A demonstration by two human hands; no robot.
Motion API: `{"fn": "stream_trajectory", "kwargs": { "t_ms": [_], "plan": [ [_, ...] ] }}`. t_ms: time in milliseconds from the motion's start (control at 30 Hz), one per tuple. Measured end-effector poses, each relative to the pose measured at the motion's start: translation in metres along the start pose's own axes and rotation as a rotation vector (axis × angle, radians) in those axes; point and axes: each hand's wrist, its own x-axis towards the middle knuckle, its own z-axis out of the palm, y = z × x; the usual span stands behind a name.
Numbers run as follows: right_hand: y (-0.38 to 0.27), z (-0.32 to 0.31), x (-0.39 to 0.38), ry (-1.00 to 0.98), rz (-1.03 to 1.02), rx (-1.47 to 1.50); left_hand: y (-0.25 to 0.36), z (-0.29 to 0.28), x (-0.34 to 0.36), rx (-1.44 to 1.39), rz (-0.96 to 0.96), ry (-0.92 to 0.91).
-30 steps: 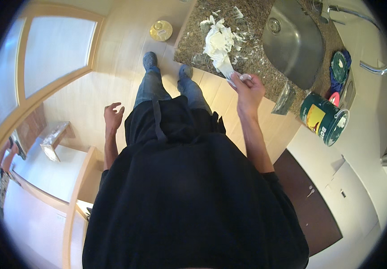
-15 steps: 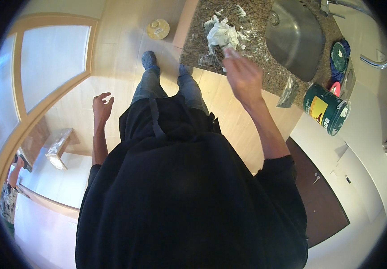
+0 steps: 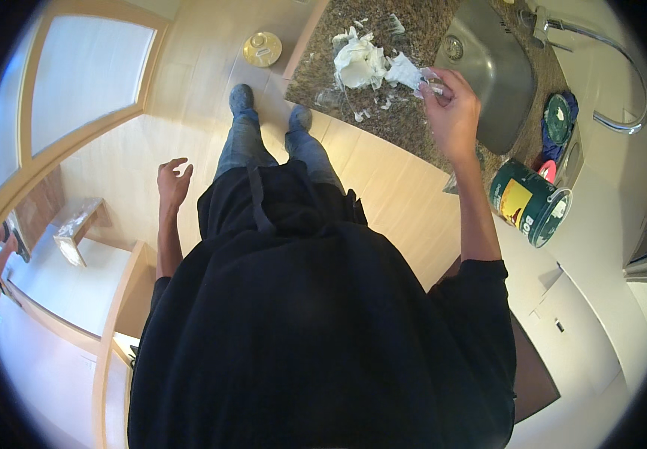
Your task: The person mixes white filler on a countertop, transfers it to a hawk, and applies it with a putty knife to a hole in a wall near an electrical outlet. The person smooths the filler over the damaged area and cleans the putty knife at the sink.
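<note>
A heap of white putty [image 3: 361,63] lies on the speckled brown granite counter [image 3: 413,131], with smears and crumbs around it. My right hand [image 3: 454,112] is closed over the counter, right of the heap. Between its fingers is a putty knife [image 3: 404,72], its blade coated with white paste and close to the heap's right side; the fingers partly hide its handle. My left hand [image 3: 174,182] hangs at my left side above the floor, its fingers curved and apart, holding nothing.
A steel sink [image 3: 499,82] with a curved tap [image 3: 638,82] adjoins the putty. A green bucket [image 3: 505,187] with a paste-smeared rim stands on the right, near a green lid [image 3: 559,120]. A round golden object [image 3: 262,49] rests on the floor. Another person's arm [image 3: 1,258] shows far left.
My right hand has moved right and back from the heap, bringing the putty knife with white paste on it. My left hand stays nearly still. The view has shifted slightly.
</note>
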Motion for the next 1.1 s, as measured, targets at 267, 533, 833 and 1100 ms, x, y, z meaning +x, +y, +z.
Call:
{"fn": "stream_trajectory", "kwargs": {
  "t_ms": [267, 533, 833, 1100],
  "plan": [
    [0.068, -0.022, 0.003, -0.243, 0.318, 0.301, -0.015, 0.032, -0.046, -0.062, -0.137, 0.032],
    [0.034, 0.019, 0.029, -0.338, 0.302, 0.443, -0.007, 0.062, -0.082, -0.144, -0.212, 0.099],
    [-0.007, 0.01, 0.037, -0.202, -0.651, -0.188, 0.002, 0.093, -0.11, -0.233, -0.286, 0.169],
    [0.007, 0.004, 0.013, -0.311, -1.066, -0.571, 0.008, 0.117, -0.124, -0.272, -0.308, 0.19]
  ]
}}
